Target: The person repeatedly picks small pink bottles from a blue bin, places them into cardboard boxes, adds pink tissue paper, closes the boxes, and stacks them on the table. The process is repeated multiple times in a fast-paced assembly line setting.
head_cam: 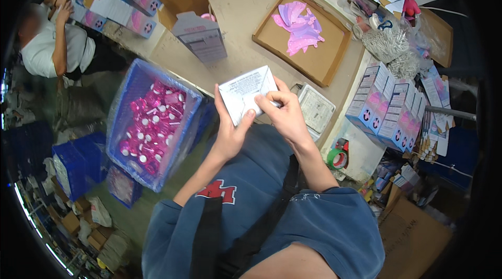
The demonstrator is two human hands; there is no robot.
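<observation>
Both hands are on a small white carton (pixel 248 87), its printed face with folded flaps turned up towards me. My left hand (pixel 231 126) grips its left side, with the thumb lying on the near edge. On the right side, my right hand (pixel 284 108) presses thumb and forefinger at the flap seam. The carton is above the near edge of the worktable (pixel 239 16). Just beyond it stands a tall printed box (pixel 202 40) with raised flaps and something pink inside. The lower sides of the carton are hidden.
A blue crate (pixel 117 122) of pink bottles with white caps stands left. A shallow cardboard tray (pixel 333 55) holds pink-purple wing-shaped pieces (pixel 300 28). Right are a scale (pixel 315 110), a tape dispenser (pixel 338 157) and several printed boxes (pixel 386 106). A co-worker (pixel 59 44) is at far left.
</observation>
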